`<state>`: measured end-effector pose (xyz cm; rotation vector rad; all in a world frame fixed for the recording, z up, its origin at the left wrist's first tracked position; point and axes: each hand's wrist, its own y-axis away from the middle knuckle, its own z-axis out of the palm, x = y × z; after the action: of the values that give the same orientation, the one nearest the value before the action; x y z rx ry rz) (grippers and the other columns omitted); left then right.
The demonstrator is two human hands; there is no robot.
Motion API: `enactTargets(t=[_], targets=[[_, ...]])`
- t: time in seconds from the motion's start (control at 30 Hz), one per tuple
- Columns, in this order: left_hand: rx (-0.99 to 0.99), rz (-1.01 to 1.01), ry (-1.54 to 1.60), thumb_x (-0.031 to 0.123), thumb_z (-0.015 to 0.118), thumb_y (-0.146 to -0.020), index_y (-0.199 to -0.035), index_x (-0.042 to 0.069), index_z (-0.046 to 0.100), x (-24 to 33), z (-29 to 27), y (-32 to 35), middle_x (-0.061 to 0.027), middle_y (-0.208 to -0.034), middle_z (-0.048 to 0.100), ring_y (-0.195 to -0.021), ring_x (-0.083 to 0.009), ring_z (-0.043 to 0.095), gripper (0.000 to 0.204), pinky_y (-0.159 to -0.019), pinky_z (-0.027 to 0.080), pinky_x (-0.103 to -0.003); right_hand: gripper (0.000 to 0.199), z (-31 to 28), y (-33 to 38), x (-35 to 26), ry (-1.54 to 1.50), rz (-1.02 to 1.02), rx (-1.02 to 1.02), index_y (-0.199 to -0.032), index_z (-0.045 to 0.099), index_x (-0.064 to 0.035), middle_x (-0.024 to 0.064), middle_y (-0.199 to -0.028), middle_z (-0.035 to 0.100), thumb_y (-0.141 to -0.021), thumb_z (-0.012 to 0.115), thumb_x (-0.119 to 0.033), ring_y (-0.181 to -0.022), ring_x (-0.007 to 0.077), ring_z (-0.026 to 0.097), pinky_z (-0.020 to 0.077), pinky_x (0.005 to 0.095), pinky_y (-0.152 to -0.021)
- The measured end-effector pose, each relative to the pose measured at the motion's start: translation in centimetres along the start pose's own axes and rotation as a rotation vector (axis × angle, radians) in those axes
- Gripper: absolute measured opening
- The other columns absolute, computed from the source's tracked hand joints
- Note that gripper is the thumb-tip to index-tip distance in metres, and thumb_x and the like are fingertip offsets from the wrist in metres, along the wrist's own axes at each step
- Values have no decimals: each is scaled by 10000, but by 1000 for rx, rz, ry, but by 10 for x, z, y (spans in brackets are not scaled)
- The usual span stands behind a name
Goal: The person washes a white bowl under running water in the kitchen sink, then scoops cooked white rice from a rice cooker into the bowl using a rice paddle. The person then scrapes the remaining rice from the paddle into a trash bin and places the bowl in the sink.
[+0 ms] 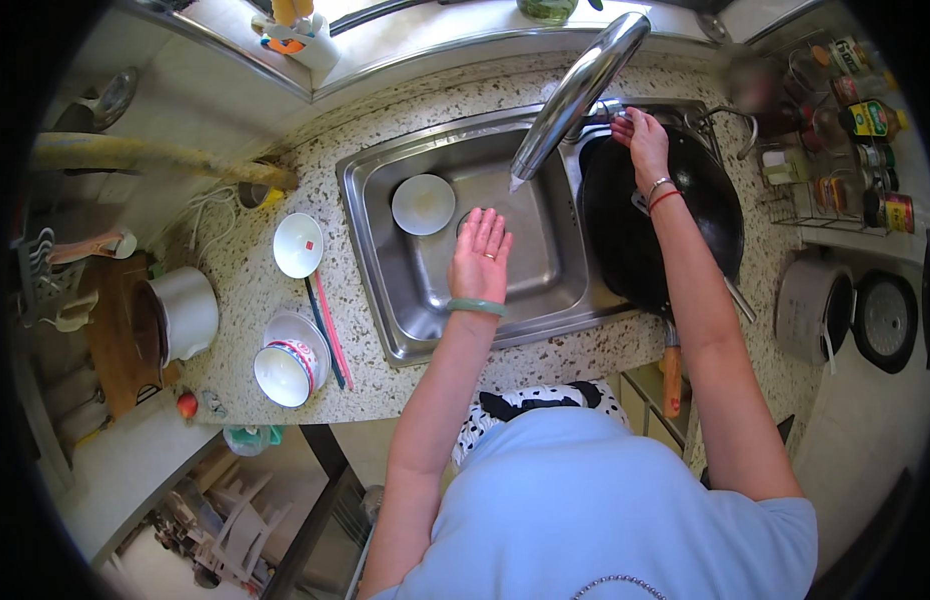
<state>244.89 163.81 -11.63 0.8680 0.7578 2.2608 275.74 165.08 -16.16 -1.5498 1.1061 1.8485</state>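
While the left hand hovers flat, fingers spread, over the sink, the right hand has its fingers bent on the black wok rim.

At your far right, a wire rack holds labelled bottles and jars. A dark bottle wears a yellow-and-green label; below it a jar carries a red-and-yellow one. At the top, another jar has a pale label. Nearer the sink stands a white box with green print.
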Motion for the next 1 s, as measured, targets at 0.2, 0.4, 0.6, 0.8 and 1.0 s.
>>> enactTargets(t=[0.2, 0.4, 0.6, 0.8, 1.0], targets=[[5, 15, -6, 263, 376, -1029, -1423, 30, 361, 2, -3, -9, -145, -1448, 414, -1285, -254, 457, 457, -1100, 355, -430, 292, 2, 28, 7, -227, 74, 17, -1067, 591, 21, 104, -901, 665, -999, 494, -245, -780, 180, 668, 564, 279, -689], [-177, 218, -287, 326, 422, -1020, -1441, 34, 360, -9, 7, -26, -111, -1457, 409, -1307, -202, 423, 516, -1114, 309, -352, 385, 65, 159, 22, -327, 327, -454, -1184, 619, -10, 88, -1115, 665, -984, 514, -322, -1015, 159, 627, 486, 300, -884], [-289, 419, -808, 421, 317, -1038, -1490, 22, 251, -47, 9, -9, -126, -1560, 205, -1441, -240, 166, 607, -1168, 134, -344, 553, 91, 160, 43, -323, 395, -684, -1513, 252, -142, 21, -1547, 285, -1025, 382, -366, -1415, 180, 265, 307, 325, -1091], [-269, 345, -699, 410, 361, -1027, -1516, 61, 163, -29, -30, -65, -116, -1587, 111, -1461, -216, 74, 632, -1174, 86, -341, 697, 110, 233, 21, -294, 561, -473, -1463, 330, -67, 55, -1471, 378, -981, 374, -568, -1331, 168, 356, 284, 316, -1108], [-247, 471, -913, 404, 354, -1029, -1530, 83, 116, -65, -8, -17, -98, -1588, 129, -1458, -239, 88, 641, -1172, 83, -347, 791, 105, 163, 66, -425, 652, -546, -1493, 267, -68, 46, -1516, 317, -946, 391, -626, -1372, 178, 324, 291, 302, -1101]])
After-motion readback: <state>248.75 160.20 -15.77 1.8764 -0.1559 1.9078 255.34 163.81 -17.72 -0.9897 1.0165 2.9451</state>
